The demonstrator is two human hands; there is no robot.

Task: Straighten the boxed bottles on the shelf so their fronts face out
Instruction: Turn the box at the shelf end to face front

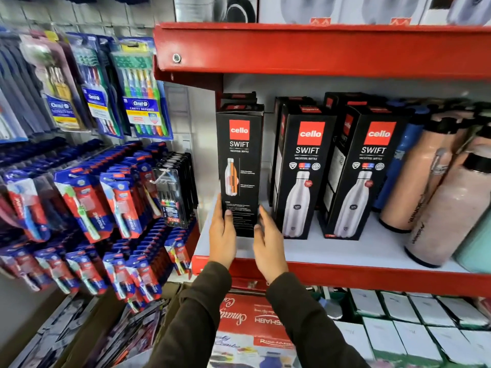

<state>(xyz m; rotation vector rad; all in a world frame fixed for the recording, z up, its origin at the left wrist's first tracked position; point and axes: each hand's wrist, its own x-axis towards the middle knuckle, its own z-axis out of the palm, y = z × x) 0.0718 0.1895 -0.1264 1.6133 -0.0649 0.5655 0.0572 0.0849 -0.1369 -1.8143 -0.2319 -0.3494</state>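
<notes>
**A shop aisle, stocked for sale**

Red metal shelves (318, 51) carry rows of identical boxed bottles (305, 171), with loose flasks (414, 181) standing beside them. To the left, carded toothbrush packs (140, 102) hang in dense ranks on wall hooks. More boxed goods (398, 333) fill the tier below.

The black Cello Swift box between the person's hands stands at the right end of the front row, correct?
No: the head view shows the black Cello Swift box between the left hand and right hand at the left end, not the right.
</notes>
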